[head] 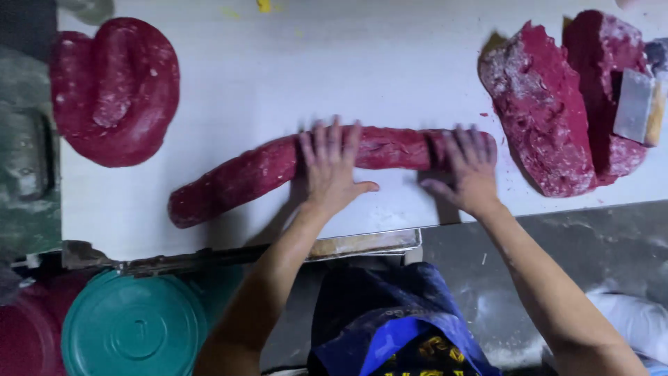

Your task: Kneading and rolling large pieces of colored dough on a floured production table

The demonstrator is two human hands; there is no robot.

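Surface: a white worktable (390, 76) seen from above, grey floor below its near edge.
Dough roll: a long dark-red dough roll (264, 170) lies on the table under both hands.
Long axis: it runs left to right, the left end dipping toward the near edge and the right end lying farther back; the blunt left tip points toward the near left corner.
Left hand: the left hand (330, 167) rests flat on the roll's middle, fingers spread and straight, fingertips past the roll's far side, thumb out on the bare table.
Right hand: the right hand (470, 170) lies flat on the roll's right end, fingers extended, not curled around it.
Beyond the left fingers: a folded red dough mass (115, 90), well apart.
Beyond the right fingers: a red dough block (539, 111) dusted white, with a scraper (637, 104) on a second piece.
Below the table: a teal round lid (132, 327).
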